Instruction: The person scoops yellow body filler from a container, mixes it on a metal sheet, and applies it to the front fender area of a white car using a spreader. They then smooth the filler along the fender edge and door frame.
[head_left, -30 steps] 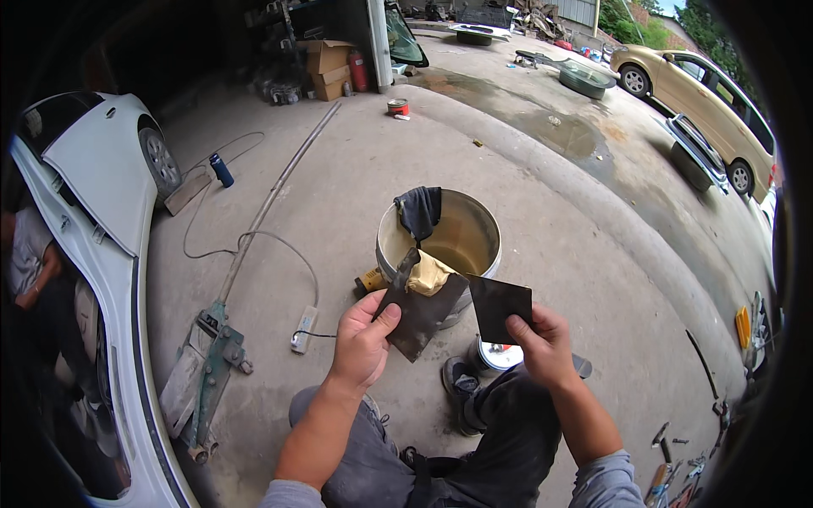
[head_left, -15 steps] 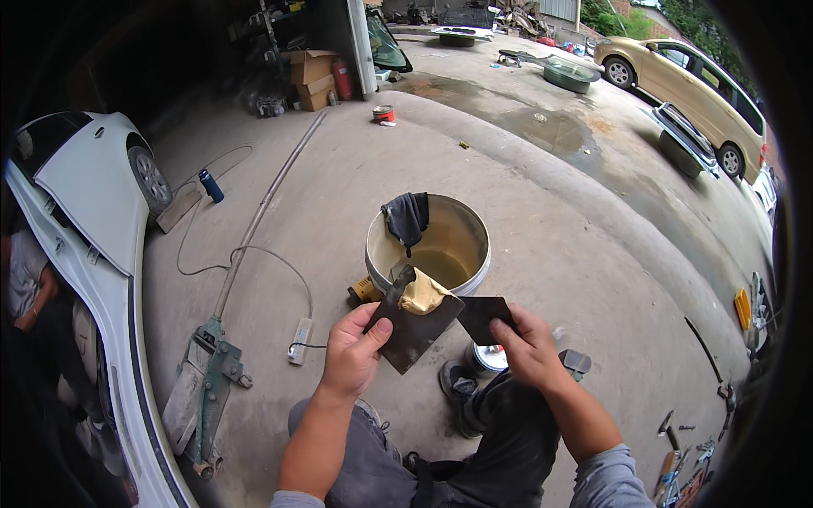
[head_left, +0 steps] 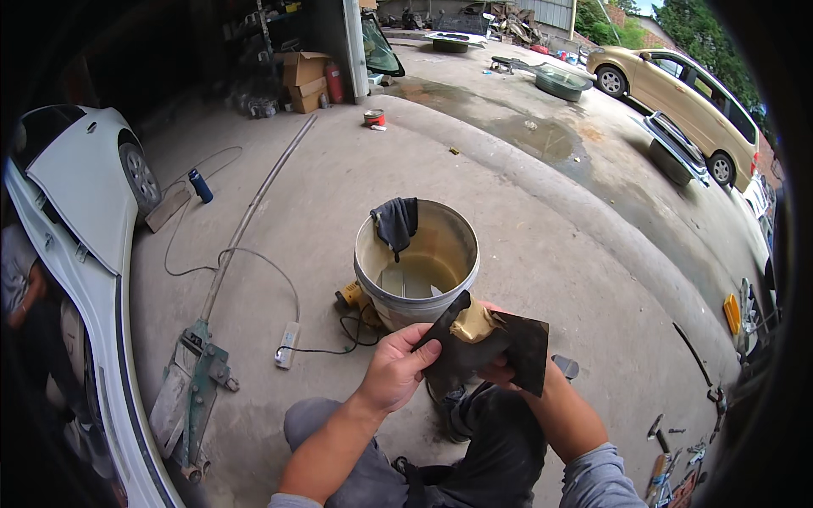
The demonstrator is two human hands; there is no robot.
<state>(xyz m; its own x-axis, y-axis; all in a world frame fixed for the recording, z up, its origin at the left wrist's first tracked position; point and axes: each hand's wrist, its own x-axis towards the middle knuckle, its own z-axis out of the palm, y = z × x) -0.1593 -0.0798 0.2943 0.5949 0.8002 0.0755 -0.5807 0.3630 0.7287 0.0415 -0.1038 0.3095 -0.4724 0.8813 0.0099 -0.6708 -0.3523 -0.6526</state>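
Note:
My left hand [head_left: 402, 364] is closed on a dark flat sheet [head_left: 453, 360] with a creamy tan lump [head_left: 474, 322] on its upper part. My right hand [head_left: 500, 372] is partly hidden behind a dark square piece [head_left: 525, 351] that it holds, which overlaps the left sheet's right side. Just beyond both hands stands a large off-white bucket [head_left: 461, 262] with cloudy liquid inside and a dark cloth [head_left: 396, 222] over its rim. A yellow power tool [head_left: 354, 296] lies beside the bucket, with a cable running near a power strip [head_left: 288, 345].
A floor jack [head_left: 199, 372] lies left, beside a white car [head_left: 85, 195] with another person [head_left: 25, 288] in its doorway. A blue flask [head_left: 201, 186], red tin [head_left: 373, 118] and cardboard boxes [head_left: 305, 85] stand farther back. Tools [head_left: 665, 474] lie right; a beige van [head_left: 677, 93] is outside.
My hands have shifted rightward and come together. The two dark pieces, formerly side by side, now overlap, and my right hand's thumb has gone out of sight behind them.

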